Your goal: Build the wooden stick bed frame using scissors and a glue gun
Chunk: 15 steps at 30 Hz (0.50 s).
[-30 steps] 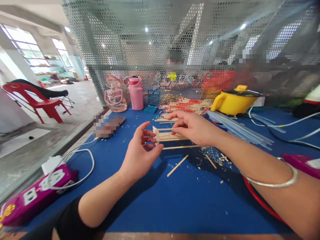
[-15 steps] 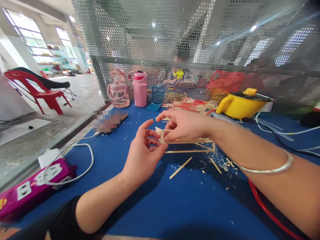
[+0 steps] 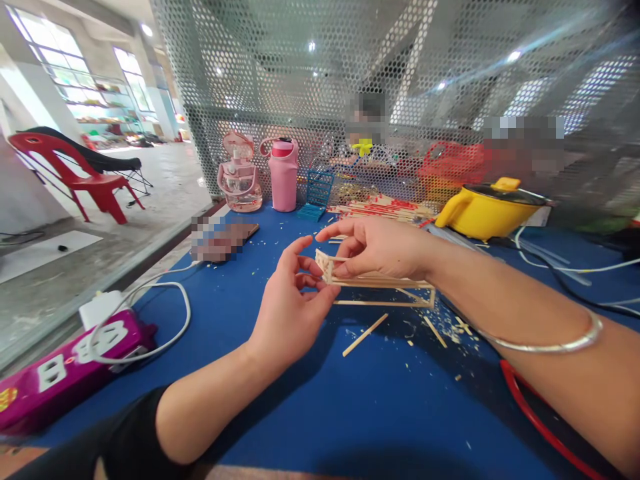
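Observation:
A small frame of thin wooden sticks (image 3: 383,304) lies lengthwise between my hands, its near side and right end showing. My left hand (image 3: 293,313) grips the frame's left end between thumb and curled fingers, with the index finger raised. From above, my right hand (image 3: 387,248) pinches the frame near that same end, thumb against the upper sticks and index finger stretched out to the left. My right palm and wrist hide part of the frame's top. Just in front of it, a loose stick (image 3: 365,335) lies on the blue tabletop (image 3: 300,413).
Offcuts and shavings (image 3: 463,327) lie to the right. Behind are a pile of red-tipped sticks (image 3: 385,208), a yellow pot (image 3: 487,212), a pink bottle (image 3: 283,177) and a clear pink bottle (image 3: 240,180). A purple power strip (image 3: 70,367) sits left. Perforated metal mesh (image 3: 280,73) stands behind.
The view has shifted slightly, moving the scene a little to the right in the picture. Both hands keep their hold on the frame, whose left end shows a bit more clearly.

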Each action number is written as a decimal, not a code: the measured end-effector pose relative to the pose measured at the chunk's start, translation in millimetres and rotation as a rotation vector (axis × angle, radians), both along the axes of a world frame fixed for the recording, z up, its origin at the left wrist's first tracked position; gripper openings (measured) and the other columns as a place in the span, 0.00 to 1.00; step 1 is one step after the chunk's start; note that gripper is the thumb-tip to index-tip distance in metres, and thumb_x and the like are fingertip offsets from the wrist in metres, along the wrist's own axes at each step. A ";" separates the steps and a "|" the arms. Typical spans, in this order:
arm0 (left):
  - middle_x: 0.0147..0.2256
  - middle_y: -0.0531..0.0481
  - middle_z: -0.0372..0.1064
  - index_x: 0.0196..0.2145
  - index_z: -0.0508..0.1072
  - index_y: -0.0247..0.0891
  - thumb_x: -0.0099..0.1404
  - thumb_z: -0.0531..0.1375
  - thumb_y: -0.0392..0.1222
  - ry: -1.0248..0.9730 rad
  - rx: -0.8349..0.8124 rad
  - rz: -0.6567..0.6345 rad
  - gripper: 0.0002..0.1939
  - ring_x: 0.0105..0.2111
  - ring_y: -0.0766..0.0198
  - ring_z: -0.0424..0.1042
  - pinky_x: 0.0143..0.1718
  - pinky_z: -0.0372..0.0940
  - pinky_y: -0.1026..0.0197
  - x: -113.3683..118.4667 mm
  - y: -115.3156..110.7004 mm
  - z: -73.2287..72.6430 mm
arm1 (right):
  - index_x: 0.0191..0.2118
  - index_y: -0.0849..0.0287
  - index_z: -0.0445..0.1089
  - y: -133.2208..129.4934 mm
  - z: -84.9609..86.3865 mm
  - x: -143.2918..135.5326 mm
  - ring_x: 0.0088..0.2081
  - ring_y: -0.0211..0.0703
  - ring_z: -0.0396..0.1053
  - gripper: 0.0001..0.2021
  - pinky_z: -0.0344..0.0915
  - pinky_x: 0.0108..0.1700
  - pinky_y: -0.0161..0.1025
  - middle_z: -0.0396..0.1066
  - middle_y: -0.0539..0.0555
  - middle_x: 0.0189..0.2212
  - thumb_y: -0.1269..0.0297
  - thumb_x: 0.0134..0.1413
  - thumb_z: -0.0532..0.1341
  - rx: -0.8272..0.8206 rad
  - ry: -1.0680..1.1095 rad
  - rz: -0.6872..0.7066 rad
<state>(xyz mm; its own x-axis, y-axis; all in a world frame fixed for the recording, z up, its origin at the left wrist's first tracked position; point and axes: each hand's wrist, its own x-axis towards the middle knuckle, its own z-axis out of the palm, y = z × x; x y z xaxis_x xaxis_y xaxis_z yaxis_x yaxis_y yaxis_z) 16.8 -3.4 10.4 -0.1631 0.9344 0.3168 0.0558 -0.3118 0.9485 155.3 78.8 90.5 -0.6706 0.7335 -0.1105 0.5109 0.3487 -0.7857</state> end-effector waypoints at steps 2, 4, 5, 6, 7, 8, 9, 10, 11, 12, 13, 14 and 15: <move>0.35 0.54 0.63 0.55 0.58 0.42 0.54 0.64 0.36 0.018 0.004 0.007 0.32 0.28 0.72 0.65 0.32 0.65 0.66 -0.3 -0.1 0.1 | 0.51 0.54 0.66 1.1 -0.3 0.8 0.27 0.39 0.71 0.27 0.67 0.32 0.36 0.74 0.46 0.24 0.73 0.40 0.66 -0.003 0.012 0.012; 0.34 0.54 0.62 0.55 0.58 0.41 0.54 0.63 0.35 0.032 0.005 0.016 0.32 0.28 0.72 0.65 0.31 0.65 0.66 -0.4 -0.2 0.5 | 0.52 0.54 0.65 1.7 0.1 1.5 0.28 0.39 0.72 0.27 0.68 0.33 0.37 0.74 0.46 0.25 0.72 0.41 0.65 -0.008 0.017 0.017; 0.34 0.55 0.62 0.55 0.57 0.41 0.54 0.63 0.35 0.036 0.003 0.019 0.32 0.28 0.72 0.65 0.31 0.65 0.66 -0.4 -0.2 0.7 | 0.52 0.54 0.65 1.8 0.4 1.7 0.28 0.39 0.72 0.27 0.68 0.33 0.37 0.74 0.46 0.25 0.72 0.41 0.66 -0.011 0.020 0.018; 0.34 0.55 0.62 0.55 0.57 0.41 0.54 0.63 0.35 0.040 0.004 0.021 0.32 0.28 0.72 0.65 0.31 0.65 0.67 -0.4 -0.2 1.0 | 0.52 0.54 0.66 1.9 0.9 1.8 0.28 0.40 0.72 0.27 0.68 0.33 0.37 0.74 0.46 0.25 0.72 0.41 0.66 -0.015 0.021 0.016; 0.33 0.55 0.62 0.55 0.57 0.41 0.55 0.63 0.35 0.042 0.005 0.020 0.32 0.29 0.72 0.65 0.31 0.65 0.67 -0.3 -0.1 1.2 | 0.52 0.54 0.66 2.0 1.4 1.8 0.29 0.40 0.73 0.28 0.68 0.34 0.37 0.75 0.47 0.25 0.71 0.41 0.66 -0.017 0.020 0.014; 0.33 0.55 0.62 0.55 0.57 0.41 0.55 0.63 0.35 0.043 0.006 0.017 0.32 0.29 0.72 0.65 0.32 0.65 0.67 -0.2 0.1 1.4 | 0.52 0.54 0.66 2.2 1.9 1.8 0.29 0.41 0.73 0.28 0.68 0.34 0.37 0.75 0.47 0.25 0.71 0.40 0.66 -0.016 0.016 0.009; 0.33 0.55 0.62 0.55 0.57 0.41 0.55 0.63 0.34 0.045 0.008 0.015 0.32 0.29 0.71 0.65 0.32 0.65 0.67 -0.1 0.3 1.4 | 0.53 0.55 0.65 2.4 2.4 1.7 0.30 0.41 0.73 0.29 0.68 0.34 0.38 0.75 0.48 0.26 0.71 0.40 0.67 -0.010 0.009 0.003; 0.32 0.55 0.62 0.55 0.57 0.41 0.55 0.63 0.34 0.047 0.012 0.015 0.31 0.30 0.71 0.65 0.32 0.65 0.67 -0.1 0.6 1.4 | 0.54 0.55 0.65 2.9 2.8 1.7 0.30 0.42 0.73 0.31 0.69 0.34 0.38 0.76 0.48 0.26 0.70 0.39 0.67 0.001 0.000 -0.004; 0.32 0.56 0.62 0.55 0.57 0.40 0.55 0.63 0.34 0.050 0.017 0.017 0.31 0.30 0.71 0.65 0.33 0.64 0.66 0.0 0.8 1.2 | 0.56 0.55 0.64 3.5 3.3 1.7 0.31 0.42 0.73 0.33 0.69 0.34 0.38 0.76 0.48 0.27 0.70 0.39 0.68 0.012 -0.009 -0.009; 0.32 0.56 0.62 0.55 0.57 0.40 0.55 0.63 0.34 0.052 0.022 0.019 0.31 0.30 0.71 0.65 0.33 0.64 0.66 0.0 1.1 1.0 | 0.57 0.55 0.63 4.1 3.8 1.7 0.31 0.42 0.73 0.34 0.68 0.34 0.38 0.76 0.49 0.27 0.69 0.39 0.68 0.021 -0.015 -0.010; 0.31 0.56 0.62 0.55 0.57 0.40 0.55 0.63 0.34 0.053 0.025 0.021 0.31 0.30 0.71 0.65 0.33 0.64 0.66 -0.1 1.2 0.7 | 0.58 0.55 0.62 4.8 4.3 1.8 0.31 0.42 0.73 0.35 0.68 0.33 0.38 0.76 0.49 0.27 0.68 0.40 0.68 0.029 -0.020 -0.006; 0.31 0.56 0.62 0.55 0.57 0.40 0.55 0.62 0.34 0.054 0.027 0.021 0.31 0.30 0.71 0.66 0.34 0.64 0.66 -0.1 1.4 0.4 | 0.59 0.55 0.61 5.4 5.0 2.0 0.31 0.42 0.73 0.35 0.68 0.33 0.38 0.76 0.49 0.27 0.67 0.41 0.68 0.030 -0.023 0.001; 0.31 0.56 0.62 0.55 0.57 0.40 0.55 0.62 0.34 0.053 0.026 0.020 0.31 0.30 0.71 0.66 0.34 0.64 0.66 -0.2 1.4 0.0 | 0.59 0.55 0.61 5.7 5.8 2.2 0.30 0.42 0.73 0.34 0.68 0.33 0.38 0.76 0.48 0.27 0.67 0.42 0.67 0.023 -0.023 0.006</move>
<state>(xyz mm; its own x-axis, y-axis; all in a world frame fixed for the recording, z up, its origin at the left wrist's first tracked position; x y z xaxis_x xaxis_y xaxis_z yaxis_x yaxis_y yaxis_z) 16.6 -2.0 10.5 -0.1638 0.9226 0.3493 0.1122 -0.3343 0.9357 157.6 84.6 96.3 -0.6726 0.7319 -0.1095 0.5268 0.3695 -0.7655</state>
